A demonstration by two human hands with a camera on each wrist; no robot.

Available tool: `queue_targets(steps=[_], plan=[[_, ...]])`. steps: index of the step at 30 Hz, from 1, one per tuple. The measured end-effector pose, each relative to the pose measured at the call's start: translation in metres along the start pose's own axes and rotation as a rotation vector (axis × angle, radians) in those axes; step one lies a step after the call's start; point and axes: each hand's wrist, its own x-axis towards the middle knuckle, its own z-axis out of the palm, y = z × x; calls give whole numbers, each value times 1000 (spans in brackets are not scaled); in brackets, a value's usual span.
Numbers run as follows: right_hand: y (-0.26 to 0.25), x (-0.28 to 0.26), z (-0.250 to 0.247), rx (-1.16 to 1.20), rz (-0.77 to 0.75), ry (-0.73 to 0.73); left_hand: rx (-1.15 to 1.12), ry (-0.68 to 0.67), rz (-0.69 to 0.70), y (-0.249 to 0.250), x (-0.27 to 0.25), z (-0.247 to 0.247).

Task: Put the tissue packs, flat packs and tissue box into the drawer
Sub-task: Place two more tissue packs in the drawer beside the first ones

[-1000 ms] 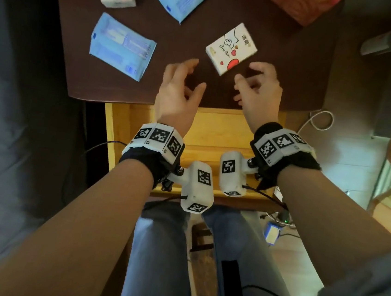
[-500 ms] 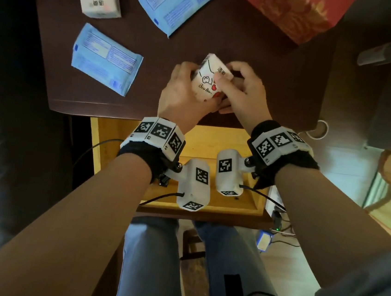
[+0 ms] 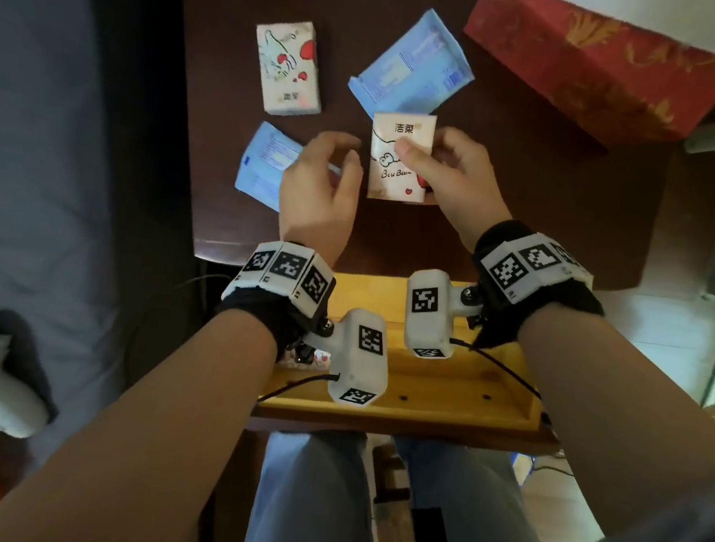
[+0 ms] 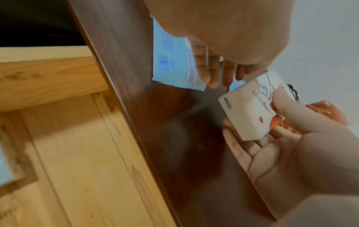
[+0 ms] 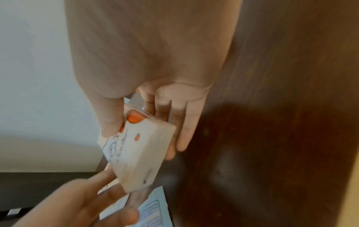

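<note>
My right hand (image 3: pixel 439 167) pinches a white tissue pack (image 3: pixel 395 166) with red hearts, thumb on its printed face, just above the dark table (image 3: pixel 510 189). The right wrist view shows the same tissue pack (image 5: pixel 136 153) between thumb and fingers (image 5: pixel 180 130). My left hand (image 3: pixel 326 170) hovers open beside it, over a blue flat pack (image 3: pixel 261 159). A second tissue pack (image 3: pixel 288 67) and another blue flat pack (image 3: pixel 412 67) lie farther back. The red tissue box (image 3: pixel 589 61) stands at the back right. The yellow wooden drawer (image 3: pixel 431 393) is pulled out below the table edge.
A printed pack (image 3: pixel 318 357) peeks from under my left wrist inside the drawer, and something pale blue (image 4: pixel 3 165) lies at the drawer's edge in the left wrist view. My knees (image 3: pixel 309 499) are below the drawer front. A grey bed (image 3: pixel 42 149) runs along the left.
Both hands closed on the heart-print tissue pack and lifted it. Now my left hand has let go and only my right holds it, turned face up.
</note>
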Motion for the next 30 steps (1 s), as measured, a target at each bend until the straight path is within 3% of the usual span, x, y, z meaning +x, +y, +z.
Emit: queue_targets(steps=[6,14,22,30], plan=[[-10,23,19,6,-32,156,87,169,40,-13,29,-21],[-5,38,26,-35,-38,226,241,280,96,-22,53,-20],[-5,41,26,-6,-21,236,95,231,7,-22,65,-15],[-8,34,27,0,-47,237,-13,187,-11,-13,45,-19]])
